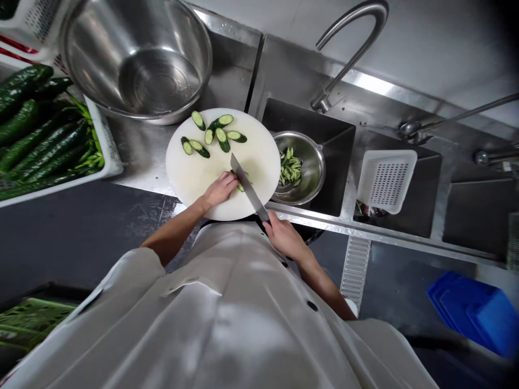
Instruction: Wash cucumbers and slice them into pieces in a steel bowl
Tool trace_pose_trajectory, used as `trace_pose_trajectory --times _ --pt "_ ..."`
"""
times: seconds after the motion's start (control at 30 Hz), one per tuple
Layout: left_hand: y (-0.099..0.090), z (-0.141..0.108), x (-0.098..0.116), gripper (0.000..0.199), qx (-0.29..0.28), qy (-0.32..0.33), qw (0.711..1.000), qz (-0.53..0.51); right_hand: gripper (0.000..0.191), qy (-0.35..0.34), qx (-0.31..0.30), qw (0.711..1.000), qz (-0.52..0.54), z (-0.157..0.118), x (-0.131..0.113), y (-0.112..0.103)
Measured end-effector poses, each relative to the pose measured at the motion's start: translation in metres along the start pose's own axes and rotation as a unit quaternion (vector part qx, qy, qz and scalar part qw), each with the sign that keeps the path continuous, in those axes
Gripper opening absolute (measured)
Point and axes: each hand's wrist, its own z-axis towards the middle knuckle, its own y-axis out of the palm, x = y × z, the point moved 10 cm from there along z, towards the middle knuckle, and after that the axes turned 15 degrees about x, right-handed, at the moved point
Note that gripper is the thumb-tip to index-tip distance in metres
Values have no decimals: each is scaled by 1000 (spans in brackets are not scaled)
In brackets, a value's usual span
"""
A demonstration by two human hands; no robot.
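On a round white cutting board (186,178), my left hand (221,190) is closed with curled fingers over a piece of cucumber (240,187), most of it hidden. My right hand (286,236) grips the handle of a kitchen knife (250,190), whose blade slants across the board right beside my left fingertips. Several cut cucumber chunks (223,139) with dark green skin lie toward the board's far side. To the right, a steel bowl (318,173) in the sink holds a heap of sliced cucumber (290,167).
A large steel basin (158,75) stands behind the board. At left, a white crate (110,156) holds whole cucumbers (44,146) and thin green vegetables. A faucet (348,65) arches over the sinks. One sink contains a white perforated basket (387,178). Something blue (474,313) is at lower right.
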Motion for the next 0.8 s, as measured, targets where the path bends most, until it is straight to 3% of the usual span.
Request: trace_pose_trajectory --times 0.53,0.8 --pt "-3 -2 -2 36 52 -2 999 1 43 1 8 1000 1 0 2 0" --pt "0 -2 -5 38 53 -5 998 18 42 -1 26 1000 7 19 -2 8"
